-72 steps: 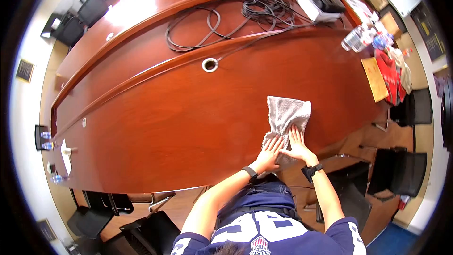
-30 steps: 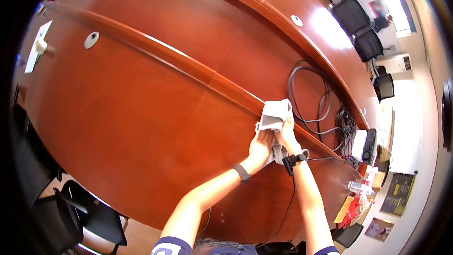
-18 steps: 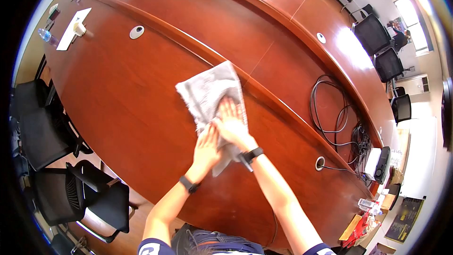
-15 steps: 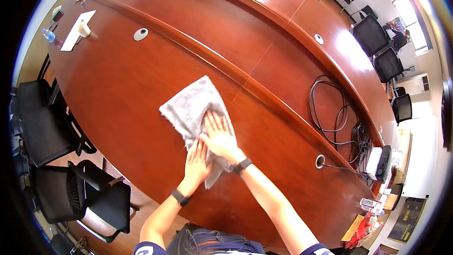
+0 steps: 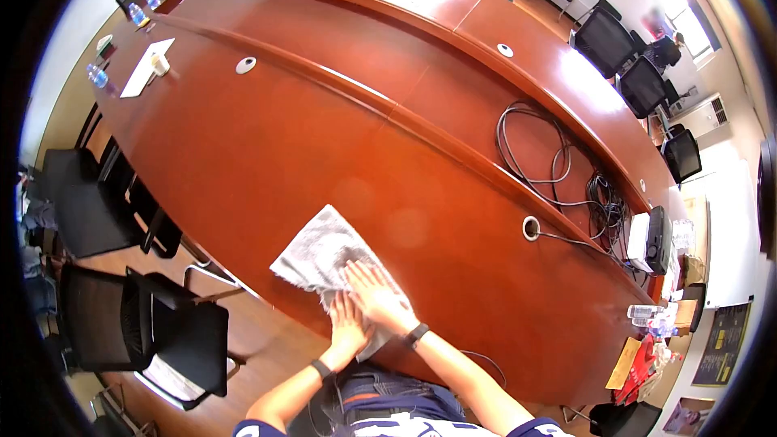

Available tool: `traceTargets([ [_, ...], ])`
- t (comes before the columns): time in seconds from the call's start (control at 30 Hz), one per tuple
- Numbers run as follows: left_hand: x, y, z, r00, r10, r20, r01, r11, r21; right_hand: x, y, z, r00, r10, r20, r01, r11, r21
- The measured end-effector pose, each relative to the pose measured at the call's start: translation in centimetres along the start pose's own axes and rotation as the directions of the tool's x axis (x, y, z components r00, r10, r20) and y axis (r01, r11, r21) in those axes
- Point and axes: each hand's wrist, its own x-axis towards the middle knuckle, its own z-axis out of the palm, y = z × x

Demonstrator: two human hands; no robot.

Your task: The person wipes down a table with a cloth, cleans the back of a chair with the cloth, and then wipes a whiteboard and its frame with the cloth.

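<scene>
A grey-white towel (image 5: 317,249) lies spread on the reddish-brown wooden table (image 5: 477,316), close to the table's near edge. My right hand (image 5: 377,301) rests flat on the towel's right part, fingers stretched out. Just left of it and a little nearer to me, my left hand (image 5: 348,330) also presses flat on the fabric, its fingers extended. The two hands touch or nearly touch, and they cover the lower part of the towel. Each wrist wears a dark band.
Black cables (image 5: 538,154) lie coiled in the table's sunken middle, beside a projector (image 5: 660,239). A cable hole (image 5: 531,228) sits to the right. Water bottles (image 5: 137,14) and a white sheet (image 5: 144,73) are at the far left. Black chairs (image 5: 182,332) stand along the left edge.
Both hands and the towel have moved across the table towards me, close to the near edge. The head view has also shifted. My hands stay flat on the towel.
</scene>
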Motion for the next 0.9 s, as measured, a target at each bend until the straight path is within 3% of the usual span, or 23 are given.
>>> traceTargets([
  [0.1, 0.4, 1.3, 2.8, 0.99, 0.126, -0.061, -0.125, 0.992, 0.031, -2.8, 1.5, -0.5, 0.998, 0.064, 0.006, -0.064, 0.998, -0.007],
  [0.23, 0.5, 4.4, 3.7, 0.953, 0.291, 0.079, -0.298, 0.95, 0.09, -8.9, 4.1, -0.3, 0.981, 0.16, -0.105, -0.162, 0.987, -0.007],
  [0.33, -0.2, 6.2, 3.3, 0.884, 0.448, 0.132, -0.453, 0.891, 0.013, -13.6, 4.5, -0.4, 0.945, 0.312, -0.1, -0.316, 0.949, -0.02],
  [0.37, -0.8, 7.0, 3.6, 0.865, 0.496, 0.078, -0.496, 0.868, -0.023, -15.4, 4.8, -0.2, 0.934, 0.34, -0.115, -0.343, 0.939, -0.013],
  [0.43, -1.6, 8.4, 3.9, 0.829, 0.532, 0.173, -0.539, 0.843, -0.01, -18.6, 4.6, 0.0, 0.911, 0.383, -0.151, -0.382, 0.924, 0.036],
  [0.5, -2.4, 9.1, 4.8, 0.805, 0.573, 0.152, -0.58, 0.814, 0.003, -21.5, 4.0, 0.0, 0.902, 0.408, -0.142, -0.41, 0.912, 0.016],
  [0.63, -2.4, 9.1, 6.0, 0.734, 0.655, 0.181, -0.665, 0.747, -0.006, -25.5, 2.3, -0.3, 0.893, 0.448, -0.054, -0.446, 0.894, 0.047],
  [0.77, -2.0, 9.7, 5.4, 0.658, 0.678, 0.329, -0.725, 0.688, 0.031, -28.1, 1.0, 0.2, 0.875, 0.484, 0.004, -0.482, 0.871, 0.095],
  [0.9, -1.0, 9.5, 5.7, 0.563, 0.739, 0.369, -0.799, 0.6, 0.018, -29.0, -0.2, 1.2, 0.846, 0.531, 0.041, -0.53, 0.847, -0.041],
])
